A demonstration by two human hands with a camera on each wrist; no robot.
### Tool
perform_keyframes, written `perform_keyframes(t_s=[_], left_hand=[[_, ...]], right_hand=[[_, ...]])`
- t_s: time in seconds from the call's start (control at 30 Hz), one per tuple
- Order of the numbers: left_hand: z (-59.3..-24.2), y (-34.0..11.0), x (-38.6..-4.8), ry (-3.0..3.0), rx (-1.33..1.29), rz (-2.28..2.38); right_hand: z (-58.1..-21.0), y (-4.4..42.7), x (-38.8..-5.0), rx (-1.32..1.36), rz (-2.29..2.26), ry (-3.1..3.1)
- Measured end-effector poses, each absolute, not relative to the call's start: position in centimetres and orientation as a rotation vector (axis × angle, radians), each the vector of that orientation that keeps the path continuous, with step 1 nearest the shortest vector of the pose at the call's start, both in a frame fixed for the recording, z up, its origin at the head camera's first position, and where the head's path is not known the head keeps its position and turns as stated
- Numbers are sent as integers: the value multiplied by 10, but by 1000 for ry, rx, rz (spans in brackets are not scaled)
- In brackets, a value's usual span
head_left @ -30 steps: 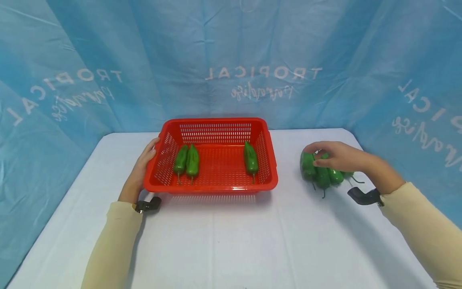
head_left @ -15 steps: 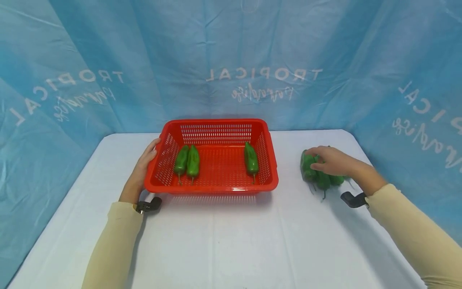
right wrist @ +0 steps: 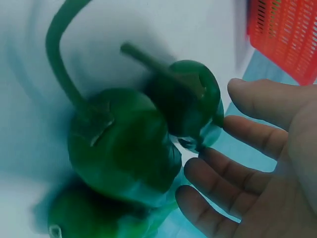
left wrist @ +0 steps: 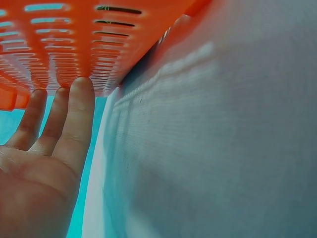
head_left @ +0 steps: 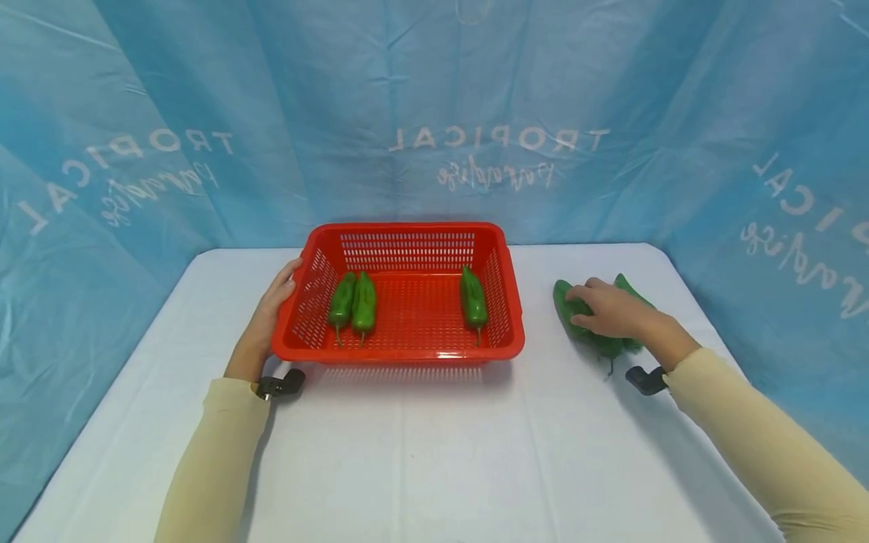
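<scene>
A red plastic basket point(head_left: 397, 354) with slotted walls holds three green peppers: a pair, one pepper point(head_left: 341, 302) beside another point(head_left: 364, 305), at its left, and a single pepper point(head_left: 474, 300) at its right. My left hand point(head_left: 266, 320) rests against the basket's left side; in the left wrist view its straight fingers point(left wrist: 74, 119) touch the slotted outer wall. Over several peppers on the right of the table is my right hand point(head_left: 611, 309), fingers loosely bent. In the right wrist view those fingertips touch or nearly touch a pepper point(right wrist: 198, 106), with the thumb apart from it. My hand partly hides the pile.
A white cloth covers the table point(head_left: 407, 452). Blue printed curtains point(head_left: 434, 98) hang behind and along both sides. Another pepper point(head_left: 631, 288) pokes out behind my right hand. A black wrist strap point(head_left: 278, 383) sits on each arm.
My right hand has moved a little to the left, and the leftmost pepper of the pile has shifted left and tilted. The left hand and basket have stayed put.
</scene>
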State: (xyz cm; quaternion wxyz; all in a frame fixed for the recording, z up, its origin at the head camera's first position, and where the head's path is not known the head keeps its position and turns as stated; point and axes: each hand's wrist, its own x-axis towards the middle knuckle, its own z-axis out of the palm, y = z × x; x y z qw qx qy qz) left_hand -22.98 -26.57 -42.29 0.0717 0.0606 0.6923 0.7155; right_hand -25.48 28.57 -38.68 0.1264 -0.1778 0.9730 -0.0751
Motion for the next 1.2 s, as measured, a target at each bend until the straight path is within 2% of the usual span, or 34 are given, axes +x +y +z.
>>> perform_keyframes(t_s=[0.57,1.2], left_hand=[[-424,-266,-228,2002,261,2231],[-423,-265,-230,2003,210,2221]], right_hand=[[-393,278,-266,-559,-399,2708],[-397,279,-268,-532,-517,2675]])
